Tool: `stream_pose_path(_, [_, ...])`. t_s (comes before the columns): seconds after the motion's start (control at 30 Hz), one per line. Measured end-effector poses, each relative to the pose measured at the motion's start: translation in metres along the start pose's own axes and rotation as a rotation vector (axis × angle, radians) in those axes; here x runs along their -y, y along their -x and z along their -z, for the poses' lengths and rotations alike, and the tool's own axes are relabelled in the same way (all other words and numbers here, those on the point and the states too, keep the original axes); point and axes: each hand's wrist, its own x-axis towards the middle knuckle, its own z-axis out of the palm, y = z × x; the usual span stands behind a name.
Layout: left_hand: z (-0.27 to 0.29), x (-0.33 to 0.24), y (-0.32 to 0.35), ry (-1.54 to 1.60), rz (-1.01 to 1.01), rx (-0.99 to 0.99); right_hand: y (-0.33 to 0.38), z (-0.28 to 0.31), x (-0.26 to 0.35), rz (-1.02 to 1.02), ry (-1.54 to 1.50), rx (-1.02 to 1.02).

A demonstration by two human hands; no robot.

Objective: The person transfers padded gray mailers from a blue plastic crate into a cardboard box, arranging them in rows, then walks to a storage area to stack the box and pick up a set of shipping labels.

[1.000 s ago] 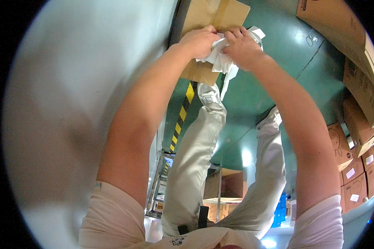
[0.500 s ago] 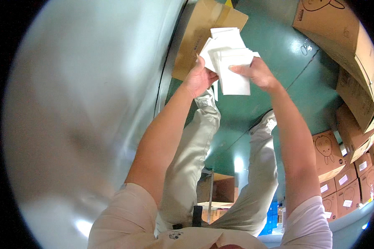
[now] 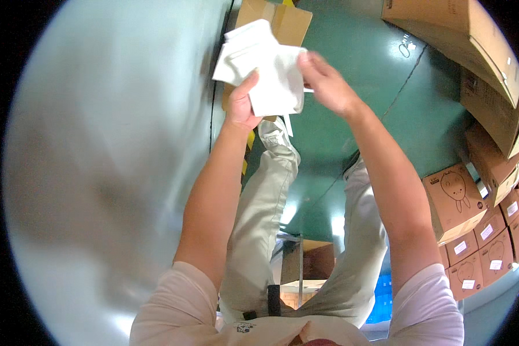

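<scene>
My left hand [image 3: 241,104] grips the lower left edge of a bundle of white sheets or flat bags [image 3: 262,66], held up in front of me. My right hand [image 3: 324,83] holds the bundle's right edge, fingers curled over it. Both arms stretch forward above my legs in light trousers [image 3: 271,207]. An open brown cardboard box [image 3: 279,20] lies on the green floor just beyond the bundle.
A large pale grey surface [image 3: 109,161] fills the left side. Black and yellow hazard tape [image 3: 247,158] runs along its edge. Stacked brown cartons [image 3: 473,190] line the right, with more above [image 3: 461,40]. The green floor [image 3: 375,63] lies between them.
The hands came up from the cardboard box with the white bundle. It has shifted left and closer, and the sheets now spread out between both hands.
</scene>
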Motion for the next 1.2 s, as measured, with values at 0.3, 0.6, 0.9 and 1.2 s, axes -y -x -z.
stream_pose_path(0.3, [-0.099,-0.074,0.098,0.34,-0.226,0.167,0.09,0.046,0.044,0.566,0.173,-0.042])
stream_pose_path(0.6, [-0.221,-0.135,0.279,0.341,-0.212,0.451,0.241,-0.002,0.091,0.823,0.558,0.13])
stream_pose_path(0.9, [-0.403,-0.177,0.459,0.34,-0.449,0.532,0.456,0.026,0.123,0.687,0.422,0.325])
stream_pose_path(1.2, [-0.499,-0.149,0.632,0.132,-0.147,1.014,0.685,0.143,0.231,0.953,0.316,-1.197])
